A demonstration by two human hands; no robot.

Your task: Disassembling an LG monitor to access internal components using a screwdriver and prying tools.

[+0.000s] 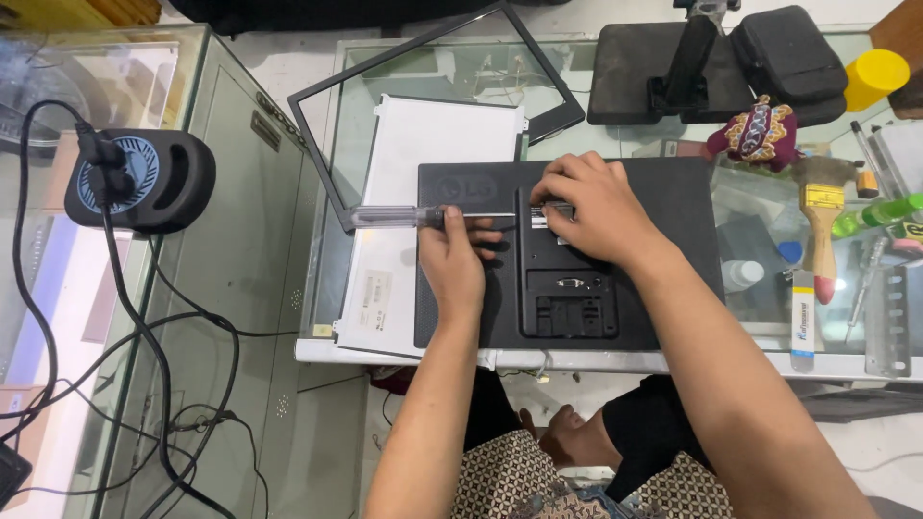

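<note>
A black monitor back cover (663,202) lies face down on the glass table (317,279), partly over a white display panel (433,144). My left hand (452,259) grips a screwdriver (423,216) with a clear handle that sticks out to the left; its shaft lies level and points right across the cover. My right hand (596,207) rests on the cover's upper middle, fingers curled at the shaft's tip over a small label area. The tip itself is hidden under those fingers.
A black screen bezel (317,144) leans at the table's back left. A monitor stand (673,72), black pouch (788,53), yellow cup (875,77), paintbrush (822,221) and small tools crowd the right. A round black fan (139,183) with cables sits on the left cabinet.
</note>
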